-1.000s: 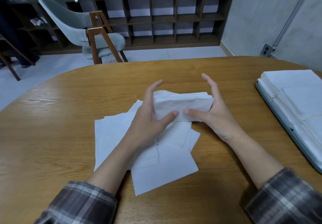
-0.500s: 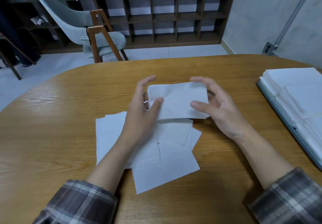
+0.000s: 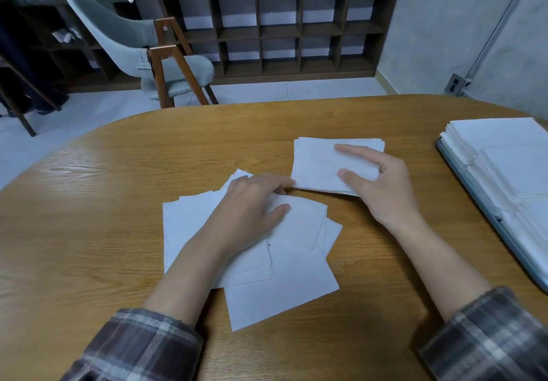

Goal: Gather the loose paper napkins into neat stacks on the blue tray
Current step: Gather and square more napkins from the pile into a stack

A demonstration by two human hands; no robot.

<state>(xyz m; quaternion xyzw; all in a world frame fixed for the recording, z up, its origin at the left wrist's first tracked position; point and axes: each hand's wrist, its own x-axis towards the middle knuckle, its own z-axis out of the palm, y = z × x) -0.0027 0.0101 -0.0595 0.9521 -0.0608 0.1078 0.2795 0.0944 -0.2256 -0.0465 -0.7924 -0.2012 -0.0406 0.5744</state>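
A squared stack of white napkins is right of the table's middle, low over or on the wood. My right hand holds it, thumb and forefinger on top, the other fingers curled at its right edge. Loose white napkins lie fanned and overlapping in front of me. My left hand rests flat on them, fingers relaxed. The blue tray sits at the table's right edge, carrying neat napkin stacks.
The round wooden table has bare wood to the left and between the stack and the tray. Beyond the far edge stand a grey chair with wooden legs and a dark cubby shelf.
Both hands held the stack upright over the loose napkins. Now the left hand has let go and dropped onto the loose napkins, and the right hand has carried the stack flat toward the right.
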